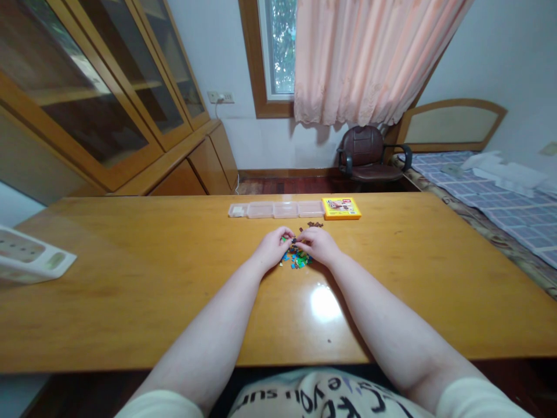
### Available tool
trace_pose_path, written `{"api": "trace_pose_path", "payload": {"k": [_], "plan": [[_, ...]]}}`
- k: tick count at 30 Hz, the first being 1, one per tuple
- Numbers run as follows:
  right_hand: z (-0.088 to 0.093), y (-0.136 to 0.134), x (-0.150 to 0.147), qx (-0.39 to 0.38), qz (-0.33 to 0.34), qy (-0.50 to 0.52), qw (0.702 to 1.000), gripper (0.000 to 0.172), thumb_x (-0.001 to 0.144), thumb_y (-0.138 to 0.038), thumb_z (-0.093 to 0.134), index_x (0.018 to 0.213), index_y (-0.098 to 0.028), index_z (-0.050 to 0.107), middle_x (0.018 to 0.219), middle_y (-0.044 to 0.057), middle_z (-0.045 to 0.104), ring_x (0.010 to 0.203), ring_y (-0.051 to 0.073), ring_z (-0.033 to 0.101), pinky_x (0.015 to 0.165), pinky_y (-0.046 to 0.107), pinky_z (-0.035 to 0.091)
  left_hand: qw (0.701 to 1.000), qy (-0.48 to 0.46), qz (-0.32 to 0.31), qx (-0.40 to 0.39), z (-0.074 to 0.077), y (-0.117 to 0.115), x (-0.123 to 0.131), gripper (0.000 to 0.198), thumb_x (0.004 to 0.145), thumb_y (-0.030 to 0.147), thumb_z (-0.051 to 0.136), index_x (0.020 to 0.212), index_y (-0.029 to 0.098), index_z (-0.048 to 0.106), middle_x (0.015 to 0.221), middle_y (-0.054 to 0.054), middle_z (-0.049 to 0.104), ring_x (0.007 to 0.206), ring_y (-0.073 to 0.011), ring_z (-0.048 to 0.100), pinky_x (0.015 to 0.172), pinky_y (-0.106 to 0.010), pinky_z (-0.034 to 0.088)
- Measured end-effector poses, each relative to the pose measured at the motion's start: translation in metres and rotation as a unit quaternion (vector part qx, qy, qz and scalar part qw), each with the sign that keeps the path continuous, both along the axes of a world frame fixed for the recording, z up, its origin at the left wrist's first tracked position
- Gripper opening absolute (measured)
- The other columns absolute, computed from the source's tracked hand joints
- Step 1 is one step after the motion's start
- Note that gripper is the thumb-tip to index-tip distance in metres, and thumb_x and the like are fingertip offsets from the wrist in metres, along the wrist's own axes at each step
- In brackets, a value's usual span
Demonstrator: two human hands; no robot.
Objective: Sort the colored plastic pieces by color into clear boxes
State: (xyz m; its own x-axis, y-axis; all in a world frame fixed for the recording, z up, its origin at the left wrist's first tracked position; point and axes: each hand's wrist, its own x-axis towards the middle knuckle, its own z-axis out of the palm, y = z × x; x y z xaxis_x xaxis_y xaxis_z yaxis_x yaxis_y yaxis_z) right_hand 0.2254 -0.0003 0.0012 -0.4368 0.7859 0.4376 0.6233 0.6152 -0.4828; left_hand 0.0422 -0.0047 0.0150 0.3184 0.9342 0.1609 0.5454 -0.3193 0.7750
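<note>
A pile of small coloured toy bricks (300, 259), mostly green and blue, lies on the wooden table between my hands. Over its far side, my left hand (273, 248) has its thumb and fingers curled together. My right hand (321, 245) comes in from the other side, fingers bent in a pinch. Their fingertips meet at a small dark brick (294, 240), which both appear to grip; its exact shape is too small to tell. Just beyond my right hand lies a separate group of brown bricks (315, 224).
A clear plastic case with compartments (285, 210) lies near the table's far edge, beside a yellow box (342, 209). A white power strip (32, 255) stands at the left. One tiny dark bit (329, 341) lies near the front edge. Beyond the table is an office chair (368, 154).
</note>
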Motion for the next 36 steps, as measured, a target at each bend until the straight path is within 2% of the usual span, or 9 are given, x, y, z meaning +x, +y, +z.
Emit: {"api": "trace_pose_path", "payload": {"k": [12, 19, 22, 24, 26, 29, 31, 34, 36], "plan": [[-0.002, 0.002, 0.0, -0.028, -0.018, 0.021, 0.999, 0.01, 0.08, -0.028, 0.068, 0.08, -0.018, 0.069, 0.068, 0.0, 0.059, 0.064, 0.011, 0.051, 0.064, 0.022, 0.037, 1.0, 0.011, 0.004, -0.002, 0.001, -0.001, 0.001, 0.015, 0.08, 0.022, 0.053, 0.092, 0.017, 0.061, 0.083, -0.001, 0.065, 0.073, -0.0131, 0.057, 0.072, -0.025, 0.046], [0.004, -0.004, 0.0, 0.015, 0.007, -0.017, 1.0, 0.014, 0.084, -0.027, 0.061, 0.082, -0.017, 0.07, 0.071, 0.003, 0.061, 0.068, 0.013, 0.052, 0.067, 0.024, 0.039, 1.0, 0.015, 0.003, -0.014, 0.003, -0.001, 0.002, 0.019, 0.082, 0.019, 0.051, 0.097, 0.017, 0.062, 0.089, -0.002, 0.067, 0.079, -0.0135, 0.06, 0.077, -0.025, 0.047], [0.006, -0.006, -0.002, 0.01, 0.003, -0.028, 1.0, 0.015, 0.085, -0.026, 0.058, 0.082, -0.018, 0.07, 0.072, 0.003, 0.061, 0.069, 0.013, 0.053, 0.066, 0.024, 0.039, 0.999, 0.043, 0.01, -0.006, 0.007, -0.001, -0.002, 0.023, 0.084, 0.018, 0.049, 0.101, 0.018, 0.062, 0.095, -0.003, 0.068, 0.084, -0.0142, 0.061, 0.08, -0.025, 0.047], [0.005, -0.005, -0.002, -0.001, -0.032, -0.021, 0.999, 0.015, 0.084, -0.025, 0.057, 0.081, -0.018, 0.07, 0.074, 0.003, 0.063, 0.069, 0.013, 0.054, 0.067, 0.024, 0.039, 0.994, 0.101, 0.034, 0.005, 0.012, -0.002, -0.007, 0.022, 0.085, 0.02, 0.048, 0.101, 0.019, 0.063, 0.098, -0.004, 0.068, 0.088, -0.0156, 0.061, 0.081, -0.026, 0.046], [0.004, -0.001, 0.0, -0.009, -0.102, -0.013, 0.995, 0.015, 0.084, -0.025, 0.056, 0.081, -0.018, 0.069, 0.077, 0.004, 0.065, 0.071, 0.014, 0.056, 0.067, 0.024, 0.039, 0.979, 0.197, 0.051, 0.006, 0.02, -0.004, -0.014, 0.018, 0.085, 0.025, 0.049, 0.093, 0.02, 0.065, 0.095, -0.005, 0.069, 0.086, -0.0179, 0.062, 0.079, -0.027, 0.045], [0.003, 0.004, 0.005, -0.02, -0.223, -0.031, 0.974, 0.019, 0.085, -0.026, 0.053, 0.078, -0.018, 0.069, 0.078, 0.006, 0.067, 0.073, 0.017, 0.057, 0.067, 0.026, 0.038, 0.945, 0.325, 0.025, -0.029, 0.03, -0.008, -0.023, 0.015, 0.082, 0.028, 0.052, 0.08, 0.021, 0.065, 0.084, -0.005, 0.069, 0.076, -0.0192, 0.062, 0.069, -0.027, 0.044], [0.003, 0.006, 0.007, -0.032, -0.28, -0.059, 0.957, 0.021, 0.084, -0.026, 0.052, 0.074, -0.018, 0.068, 0.076, 0.007, 0.067, 0.072, 0.018, 0.057, 0.066, 0.027, 0.037, 0.932, 0.359, 0.001, -0.047, 0.034, -0.009, -0.026, 0.01, 0.079, 0.026, 0.055, 0.077, 0.022, 0.064, 0.08, -0.004, 0.068, 0.073, -0.0184, 0.061, 0.064, -0.025, 0.042], [0.004, 0.006, 0.007, -0.038, -0.296, -0.078, 0.951, 0.021, 0.084, -0.028, 0.053, 0.071, -0.018, 0.067, 0.075, 0.007, 0.067, 0.072, 0.018, 0.057, 0.066, 0.028, 0.037, 0.931, 0.361, -0.018, -0.048, 0.034, -0.01, -0.027, 0.008, 0.076, 0.021, 0.057, 0.079, 0.022, 0.064, 0.083, -0.003, 0.068, 0.076, -0.0177, 0.061, 0.063, -0.024, 0.04], [0.006, 0.004, 0.004, -0.029, -0.248, -0.067, 0.966, 0.02, 0.084, -0.027, 0.053, 0.073, -0.018, 0.067, 0.075, 0.007, 0.066, 0.071, 0.017, 0.056, 0.067, 0.027, 0.037, 0.933, 0.355, -0.027, -0.047, 0.032, -0.01, -0.027, 0.009, 0.075, 0.02, 0.057, 0.08, 0.023, 0.064, 0.085, -0.003, 0.068, 0.078, -0.0175, 0.061, 0.065, -0.024, 0.04]]}}
